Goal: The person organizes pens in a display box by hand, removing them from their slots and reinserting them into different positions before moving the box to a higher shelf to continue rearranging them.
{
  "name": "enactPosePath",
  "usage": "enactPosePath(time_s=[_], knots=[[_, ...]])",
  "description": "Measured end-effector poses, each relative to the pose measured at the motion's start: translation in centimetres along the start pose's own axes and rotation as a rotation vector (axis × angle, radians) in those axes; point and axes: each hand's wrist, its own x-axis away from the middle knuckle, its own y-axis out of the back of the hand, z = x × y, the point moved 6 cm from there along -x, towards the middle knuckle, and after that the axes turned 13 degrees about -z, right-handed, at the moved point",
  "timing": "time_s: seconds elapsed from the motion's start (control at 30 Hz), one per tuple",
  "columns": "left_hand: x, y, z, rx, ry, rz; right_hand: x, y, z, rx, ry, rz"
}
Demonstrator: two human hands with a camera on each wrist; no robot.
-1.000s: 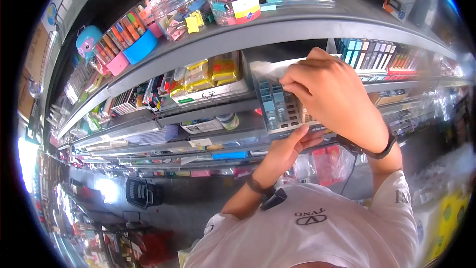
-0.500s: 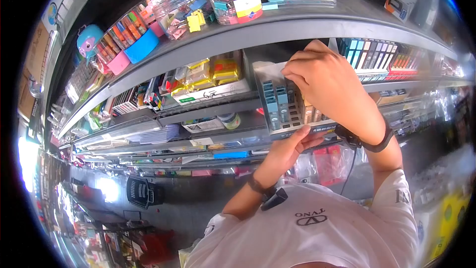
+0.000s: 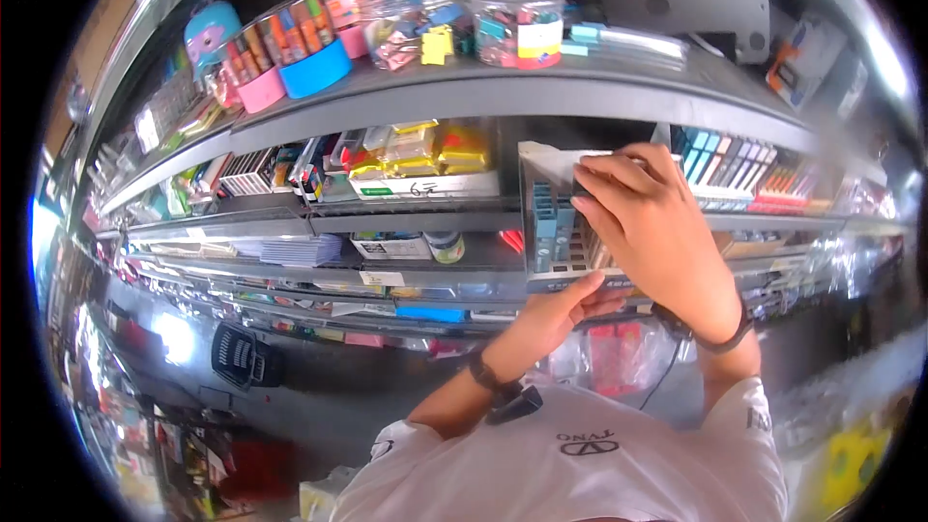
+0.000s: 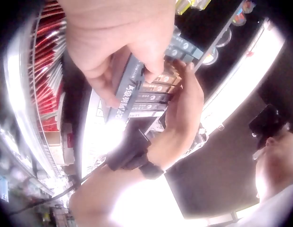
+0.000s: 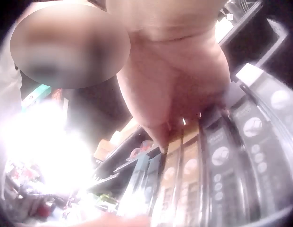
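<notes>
An open display box (image 3: 553, 284) of slim upright packs tilts at the shelf edge in the head view. My left hand (image 3: 556, 317) supports it at the front. In the left wrist view, that hand's thumb and fingers grip the printed front wall (image 4: 129, 92). My right hand (image 3: 662, 232) reaches over the top with bent fingers at the packs. Blue-grey packs (image 3: 544, 222) show left of it. Orange packs (image 5: 186, 172) and dark grey packs (image 5: 221, 153) stand beneath it in the right wrist view. I cannot tell whether its fingertips pinch a pack.
A carton of yellow packets (image 3: 425, 184) sits left of the display box, and rows of similar packs (image 3: 730, 164) stand to its right. Above runs a shelf edge (image 3: 541, 97) with clear tubs (image 3: 522, 29). A black basket (image 3: 242, 356) is on the floor.
The head view has shifted, so the shelves appear lower. My right fingers have spread slightly from their earlier bunched position at the box's back rim. The left hand keeps its hold.
</notes>
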Motion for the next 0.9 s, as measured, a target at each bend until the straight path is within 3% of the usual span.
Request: enactPosePath(time_s=[0.17,0.27,0.9], knots=[[-0.6,0.6,0.5,0.007,0.024,0.010,-0.1,1.1,0.0,-0.209,-0.140,-0.073],[-0.4,0.2,0.3,-0.001,0.009,0.031,-0.1,0.9,0.4,-0.256,-0.163,0.000],[-0.4,0.2,0.3,0.010,0.004,0.037,0.2,-1.0,0.3,-0.228,-0.188,0.035]])
